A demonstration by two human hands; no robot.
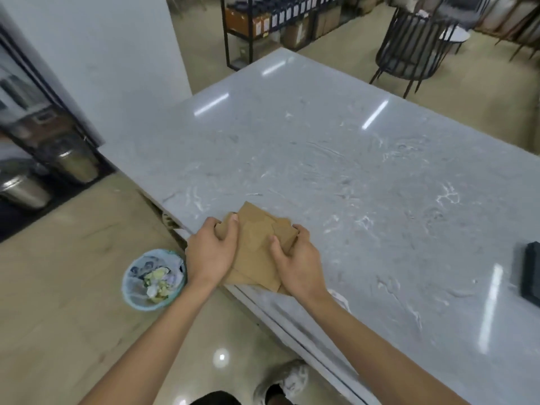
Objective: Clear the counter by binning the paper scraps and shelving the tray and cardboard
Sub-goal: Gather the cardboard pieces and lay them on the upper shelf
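the cardboard pieces (253,244), a few flat brown sheets in a loose overlapping stack, sit right at the counter's near edge (321,159), corner hanging a bit over it toward the person. both hands are on the stack from opposite sides, so it lies btwn the fingers, not ahead of them. left hand (211,252) grips the left side w/ thumb on top and fingers curled round the edge; right hand (295,258) does the same on the right, thumb pressed on top, fingertips tucked at the far corner. the long axis of the pile runs roughly away from the person, in line w/ both forearms, so imo squeezing inward squares it up and neither hand is really nearer, it's a two-hand lift.

outward from the left fingers: small blue bin (154,280) on the floor below-left, already got paper scraps (157,283) in it. way off past the right fingers, a dark flat thing, prob the tray (531,273), at the right edge of view, well apart. shelving rack (263,24) far beyond the fingertips across the room.
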